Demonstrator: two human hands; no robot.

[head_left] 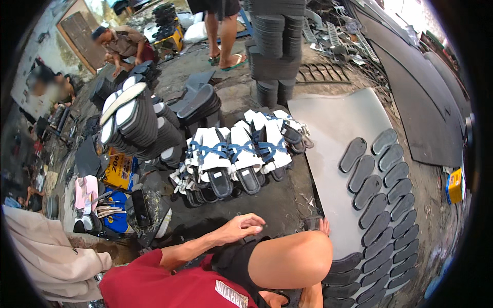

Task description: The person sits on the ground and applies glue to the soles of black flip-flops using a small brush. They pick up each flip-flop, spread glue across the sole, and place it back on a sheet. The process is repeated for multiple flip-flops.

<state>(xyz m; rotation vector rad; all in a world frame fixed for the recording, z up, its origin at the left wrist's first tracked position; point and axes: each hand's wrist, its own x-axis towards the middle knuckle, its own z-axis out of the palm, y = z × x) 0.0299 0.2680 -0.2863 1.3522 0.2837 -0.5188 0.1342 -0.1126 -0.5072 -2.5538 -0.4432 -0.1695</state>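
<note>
My left hand [241,227] hovers over the dark floor in front of the sandals, fingers loosely bent, thumb apart, holding nothing visible. Beyond my raised knee, the fingertips of my right hand [324,226] stick out straight at the left edge of a grey sheet [328,118]; the knee hides the rest. Beside those fingertips is a small dark piece [312,223], too covered to name. Rows of black sandal soles [374,210] lie on the sheet. Ahead of my left hand stand bunched sandals [241,149] with white uppers and blue cross straps.
Tall stacks of black soles [275,46] rise at the back, another stack [136,120] at left. A phone [139,208], a blue container of brushes [114,210] and a yellow box [120,168] sit left. Dark sheets [411,92] lie right. A person [120,46] crouches; another stands.
</note>
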